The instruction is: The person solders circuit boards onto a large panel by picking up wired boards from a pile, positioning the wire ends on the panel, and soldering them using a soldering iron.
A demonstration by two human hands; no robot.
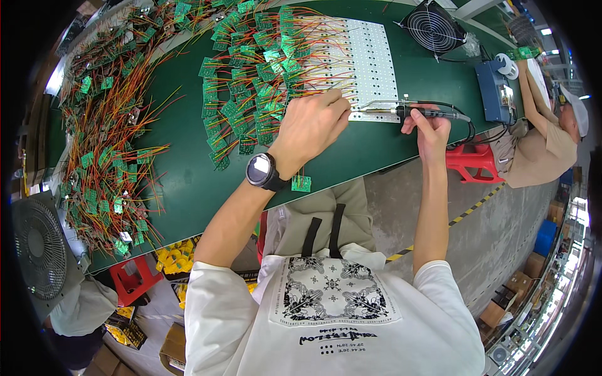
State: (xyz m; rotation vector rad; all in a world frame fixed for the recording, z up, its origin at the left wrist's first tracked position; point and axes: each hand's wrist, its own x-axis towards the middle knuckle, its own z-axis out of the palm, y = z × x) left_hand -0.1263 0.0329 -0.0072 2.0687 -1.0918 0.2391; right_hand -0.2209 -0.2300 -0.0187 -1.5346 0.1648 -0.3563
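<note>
My left hand is closed in a pinch at the near edge of a white perforated board. Red and yellow wires pass under its wrist to a small green circuit board at the table's near edge; the fingertips' exact hold on the wires is partly hidden. In my right hand is a soldering iron with a thin metal feed tube alongside, its tip pointing left, close to my left fingertips. Rows of green circuit boards lie left of the perforated board, their wires reaching over it.
A large heap of wired circuit boards covers the left end of the green table. At the far right stand a round fan and a blue soldering station with a solder spool. Another person sits at right beside a red stool.
</note>
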